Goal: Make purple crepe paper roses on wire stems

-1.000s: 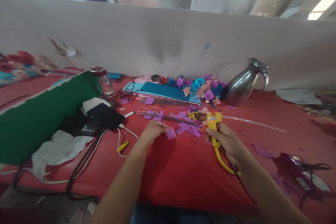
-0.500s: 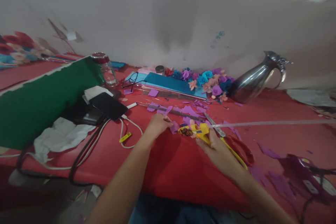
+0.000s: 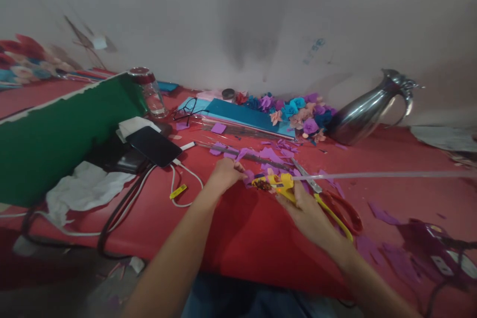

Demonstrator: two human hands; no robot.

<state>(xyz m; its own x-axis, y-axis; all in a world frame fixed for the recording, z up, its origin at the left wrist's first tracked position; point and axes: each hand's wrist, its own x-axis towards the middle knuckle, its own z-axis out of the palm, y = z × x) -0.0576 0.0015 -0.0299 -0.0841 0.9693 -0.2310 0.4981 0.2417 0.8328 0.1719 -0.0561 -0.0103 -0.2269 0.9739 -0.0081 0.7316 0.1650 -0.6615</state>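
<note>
My right hand (image 3: pixel 303 208) is wrapped round the handle of a yellow hot glue gun (image 3: pixel 281 182), its nozzle pointing left. A long clear glue stick (image 3: pixel 357 175) runs out of the gun's back toward the right. My left hand (image 3: pixel 227 177) pinches a small purple paper piece (image 3: pixel 249 177) right by the nozzle. Scissors with red and yellow handles (image 3: pixel 343 211) lie just beyond my right hand. Purple paper scraps (image 3: pixel 270 156) are scattered behind both hands. The tip of the nozzle is too small to make out clearly against the paper.
A steel jug (image 3: pixel 367 109) stands at the back right, beside colourful paper flowers (image 3: pixel 298 114). Blue paper sheets (image 3: pixel 242 114) and glasses (image 3: pixel 190 109) lie at the back. To the left are a phone (image 3: pixel 154 145), a glass jar (image 3: pixel 151 94), cables and a green panel (image 3: pixel 67 144).
The purple piece in my left hand has turned slightly and looks rounder now. The glue gun stays almost in place beside it. The view has shifted a little.
</note>
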